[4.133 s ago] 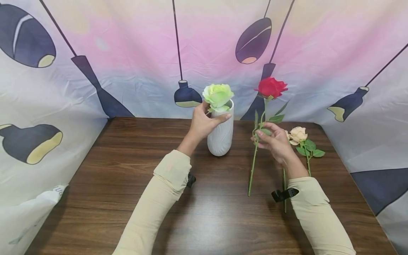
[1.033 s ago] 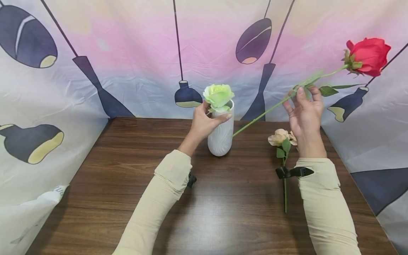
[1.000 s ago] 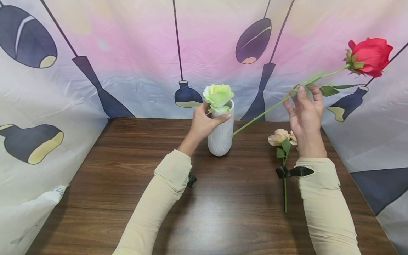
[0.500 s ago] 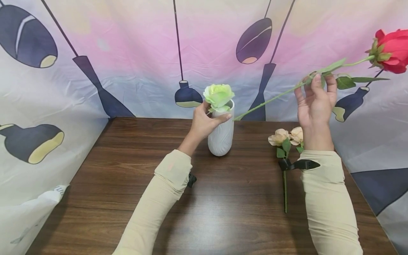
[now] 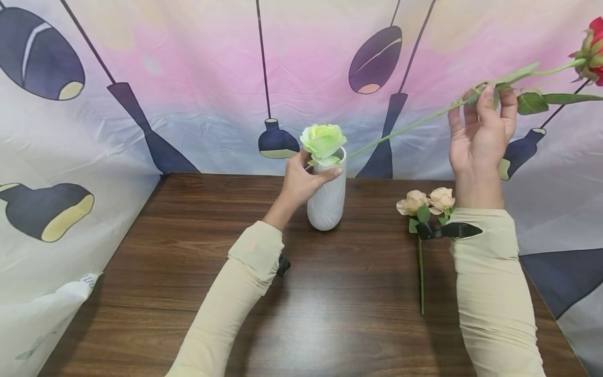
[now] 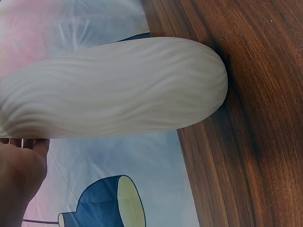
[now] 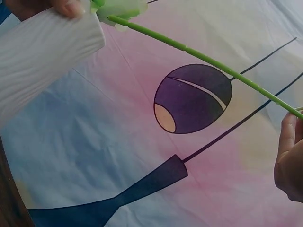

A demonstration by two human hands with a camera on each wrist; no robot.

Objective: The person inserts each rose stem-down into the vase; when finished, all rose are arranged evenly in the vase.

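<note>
A white vase (image 5: 326,201) with a wavy relief stands upright on the table, a pale green artificial rose (image 5: 323,141) in its mouth. My left hand (image 5: 303,178) grips the vase near the rim, thumb across its front; the left wrist view shows the fingers at the vase's side. My right hand (image 5: 482,131) pinches the leafy part of a red artificial rose (image 5: 595,50), held high at the right with its bloom cut by the frame edge. The green stem (image 7: 189,49) slants down left, its lower end beside the vase rim in the head view.
Cream roses (image 5: 413,202) with a green stem lie on the wooden table (image 5: 226,199) at the right, partly behind the right wrist strap (image 5: 449,230). A printed cloth backdrop (image 5: 212,78) hangs directly behind the table's back edge.
My right hand has raised the red rose up and to the right, its stem tip rising from the vase's side to rim height. The left hand and vase have stayed put.
</note>
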